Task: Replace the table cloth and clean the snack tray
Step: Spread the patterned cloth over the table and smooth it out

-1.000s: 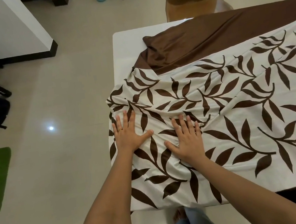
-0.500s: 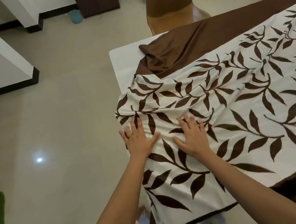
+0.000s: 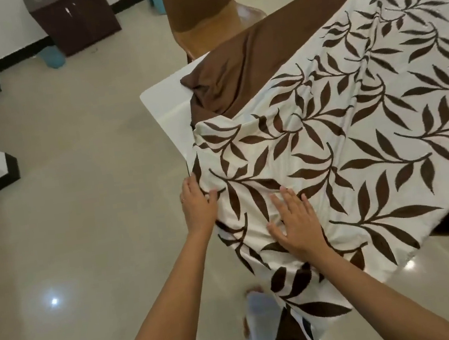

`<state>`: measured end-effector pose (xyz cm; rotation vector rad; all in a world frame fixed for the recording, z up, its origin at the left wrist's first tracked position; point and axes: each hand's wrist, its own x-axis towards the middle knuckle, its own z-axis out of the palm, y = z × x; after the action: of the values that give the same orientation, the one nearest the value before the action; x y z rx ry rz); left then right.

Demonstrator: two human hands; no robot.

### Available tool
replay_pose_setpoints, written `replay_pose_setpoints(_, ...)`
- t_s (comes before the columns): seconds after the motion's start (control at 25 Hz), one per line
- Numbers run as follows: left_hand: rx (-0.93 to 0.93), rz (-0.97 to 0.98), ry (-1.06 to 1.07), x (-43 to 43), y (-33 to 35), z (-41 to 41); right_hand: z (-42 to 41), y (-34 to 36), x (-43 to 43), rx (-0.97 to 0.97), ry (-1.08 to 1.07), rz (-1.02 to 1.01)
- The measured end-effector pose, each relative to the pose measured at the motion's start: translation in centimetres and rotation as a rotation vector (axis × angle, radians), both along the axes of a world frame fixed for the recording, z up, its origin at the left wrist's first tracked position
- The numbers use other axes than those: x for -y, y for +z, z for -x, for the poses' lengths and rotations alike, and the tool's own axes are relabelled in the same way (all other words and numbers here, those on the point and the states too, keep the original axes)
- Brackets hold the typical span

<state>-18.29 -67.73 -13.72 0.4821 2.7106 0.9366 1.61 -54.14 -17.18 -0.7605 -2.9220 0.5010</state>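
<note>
A cream table cloth [image 3: 356,135] printed with brown leaves and edged in plain brown covers most of the white table [image 3: 163,103]. Its near-left corner is bunched and hangs over the table's end. My left hand [image 3: 196,202] rests at the cloth's left edge, fingers together, thumb on the fabric. Flat on the cloth just to the right lies my right hand [image 3: 295,220], fingers spread. The bare table corner shows at the far left. No snack tray is in view.
A brown-covered chair [image 3: 197,13] stands behind the table's far corner. A dark cabinet [image 3: 75,21] and a blue stool [image 3: 53,57] sit by the back wall. Glossy tiled floor [image 3: 77,189] stretches to the left. My feet show below the cloth's hanging corner.
The view has swung to the right along the table's end. Both hands slid with the cloth toward the left edge, and more fabric now hangs over the near corner.
</note>
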Motion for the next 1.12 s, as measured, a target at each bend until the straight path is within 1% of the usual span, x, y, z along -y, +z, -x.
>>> replay_pose_setpoints(0.12,-0.107,0.037,-0.306,-2.4,0.2,1.6,4.3,1.1,0.0,-0.181,-0.177,-0.053)
replay_pose_setpoints(0.16,-0.125,0.072,-0.381,-3.0,0.1,2.4,6.3,1.1,-0.2,-0.208,-0.203,-0.051)
replay_pose_setpoints(0.24,-0.155,0.163,-0.496,-3.9,-0.2,4.6,10.2,0.8,-0.7,-0.176,-0.157,-0.002)
replay_pose_setpoints(0.32,-0.197,0.227,-0.575,-4.5,-0.6,7.1,12.8,-0.2,-0.5,-0.064,-0.056,-0.019)
replay_pose_setpoints(0.4,-0.226,0.227,-0.612,-5.5,-0.7,10.1,13.8,-0.6,-1.0,0.024,-0.033,-0.046)
replay_pose_setpoints(0.52,-0.154,0.178,-0.612,-7.5,-0.3,13.5,11.8,-0.4,-2.3,0.078,-0.154,-0.04)
replay_pose_setpoints(0.64,-0.057,0.114,-0.583,-9.8,-0.2,16.0,10.5,1.0,-3.6,0.009,-0.347,-0.019)
replay_pose_setpoints(0.72,-0.002,0.083,-0.56,-10.5,-0.7,16.5,12.5,2.1,-3.7,-0.109,-0.475,0.003)
replay_pose_setpoints(0.76,0.004,0.075,-0.563,-10.8,-1.0,16.8,14.4,2.6,-3.8,-0.157,-0.493,0.017)
replay_pose_setpoints(0.84,-0.071,0.085,-0.634,-11.6,-1.4,17.2,18.6,2.8,-3.9,-0.162,-0.394,0.082)
replay_pose_setpoints(0.92,-0.179,0.123,-0.772,-12.3,-1.8,17.8,21.4,1.8,-3.8,-0.058,-0.265,0.128)
replay_pose_setpoints(0.96,-0.205,0.155,-0.828,-12.8,-1.8,18.2,21.6,1.0,-4.1,0.011,-0.247,0.114)
replay_pose_setpoints(1.04,-0.2,0.25,-0.855,-13.2,-2.1,19.4,20.4,-0.1,-5.3,0.083,-0.28,0.048)
replay_pose_setpoints(1.12,-0.173,0.3,-0.839,-12.9,-2.4,20.5,18.2,-0.2,-6.3,0.061,-0.358,0.014)
